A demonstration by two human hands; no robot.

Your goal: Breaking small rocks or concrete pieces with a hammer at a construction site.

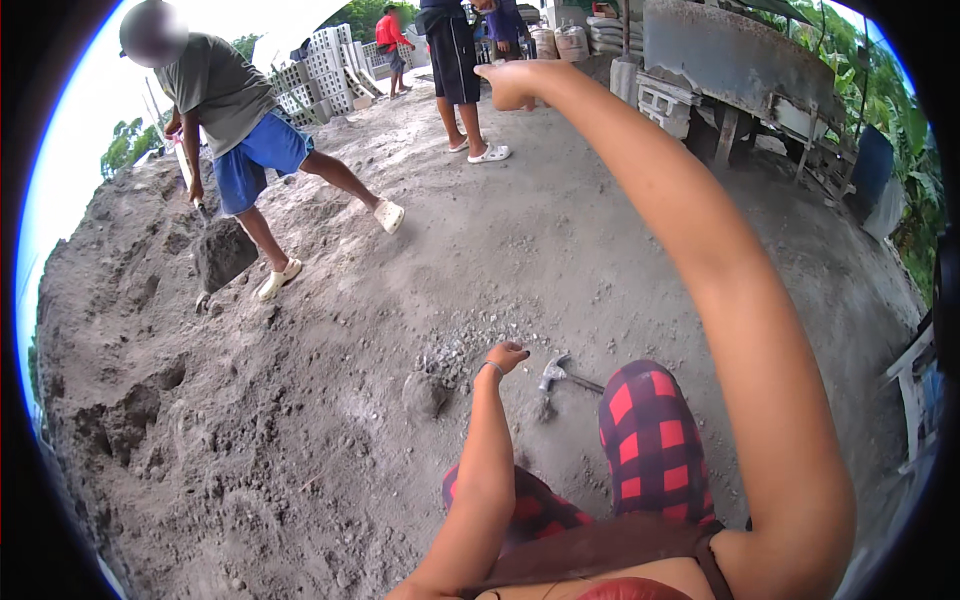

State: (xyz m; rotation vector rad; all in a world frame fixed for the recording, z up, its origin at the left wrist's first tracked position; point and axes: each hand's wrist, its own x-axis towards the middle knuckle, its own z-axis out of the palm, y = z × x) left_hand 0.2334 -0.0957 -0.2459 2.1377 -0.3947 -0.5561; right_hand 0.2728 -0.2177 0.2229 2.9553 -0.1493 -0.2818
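Observation:
My left hand [506,356], a thin band at its wrist, hangs over the ground beside a small heap of crushed stone [455,350]. Its fingers are curled together; whatever they may hold is hidden. To its right a claw hammer [556,374] lies on the dirt, its handle running toward my knee in red-and-black checked trousers. A rounded grey rock [427,395] sits just left of my left wrist. Far forward, my right hand [512,84] is raised at the end of an outstretched arm. One finger points left, the others are folded, and no object shows in it.
At the left a person in blue shorts handles a shovel [222,255] on uneven dirt. Ahead, another person in dark shorts [458,60] stands near my raised hand. Concrete blocks [325,60] are stacked behind. A large rusty metal trough [735,50] stands at the right rear.

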